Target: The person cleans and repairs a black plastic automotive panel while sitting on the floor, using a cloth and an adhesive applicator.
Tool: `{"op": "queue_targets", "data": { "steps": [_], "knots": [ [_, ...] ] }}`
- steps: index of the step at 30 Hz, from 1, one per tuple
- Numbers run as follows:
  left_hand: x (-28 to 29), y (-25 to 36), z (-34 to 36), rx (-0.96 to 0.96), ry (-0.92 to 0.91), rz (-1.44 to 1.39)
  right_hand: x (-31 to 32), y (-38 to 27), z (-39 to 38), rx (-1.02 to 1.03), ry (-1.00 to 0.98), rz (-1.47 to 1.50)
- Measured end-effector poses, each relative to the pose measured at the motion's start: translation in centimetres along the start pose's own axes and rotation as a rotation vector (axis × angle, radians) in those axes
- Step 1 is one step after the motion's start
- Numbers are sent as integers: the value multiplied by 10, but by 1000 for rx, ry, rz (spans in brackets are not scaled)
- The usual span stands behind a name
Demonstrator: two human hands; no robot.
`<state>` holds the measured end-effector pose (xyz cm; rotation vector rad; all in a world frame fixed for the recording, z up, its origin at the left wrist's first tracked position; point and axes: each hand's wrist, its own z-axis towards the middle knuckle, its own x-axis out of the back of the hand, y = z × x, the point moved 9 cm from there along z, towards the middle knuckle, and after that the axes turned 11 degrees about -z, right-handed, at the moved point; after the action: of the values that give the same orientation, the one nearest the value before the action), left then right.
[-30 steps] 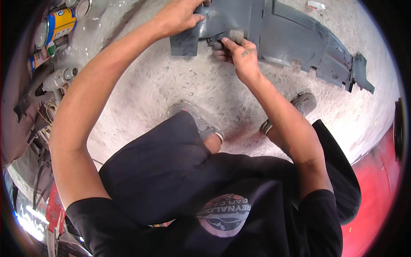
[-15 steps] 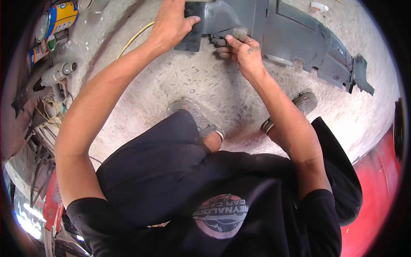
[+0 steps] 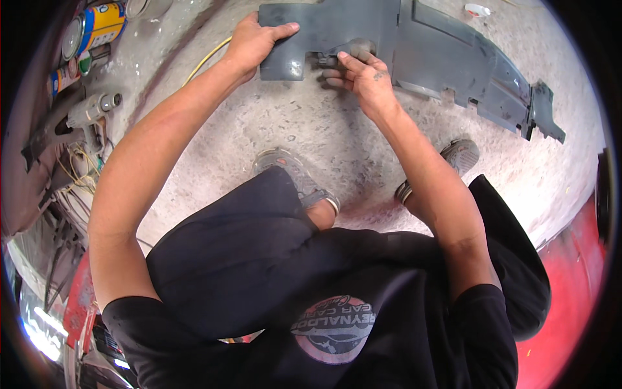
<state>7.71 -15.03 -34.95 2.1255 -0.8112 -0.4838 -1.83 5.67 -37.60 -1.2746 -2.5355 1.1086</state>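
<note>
Currently we hold the gray panel [image 3: 447, 61] on the floor [image 3: 220, 155], our left hand [image 3: 253, 43] clamped on its left end. Our right hand [image 3: 368, 76] curls at the panel's near edge; we cannot tell whether it grips.

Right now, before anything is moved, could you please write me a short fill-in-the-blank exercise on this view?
1. With the right hand at the panel's lower edge, the left hand holds the dark grey panel by its ____ end.
2. The thin cord on the floor, beside the left forearm, is ____ in colour.
3. The can with a blue and yellow label is near the picture's ____ left corner.
4. The person's shirt is mostly ____.

Missing words: left; yellow; upper; black.
</note>
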Motion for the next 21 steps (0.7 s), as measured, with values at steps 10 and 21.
{"op": "queue_targets", "data": {
  "steps": [10, 21],
  "knots": [
    [-9, 6, -6, 67, -77, 62, -2, -5, -1, 44, -38, 112],
    [5, 25, -12, -127, 46, 106, -8, -9, 4, 61, -30, 163]
  ]
}}
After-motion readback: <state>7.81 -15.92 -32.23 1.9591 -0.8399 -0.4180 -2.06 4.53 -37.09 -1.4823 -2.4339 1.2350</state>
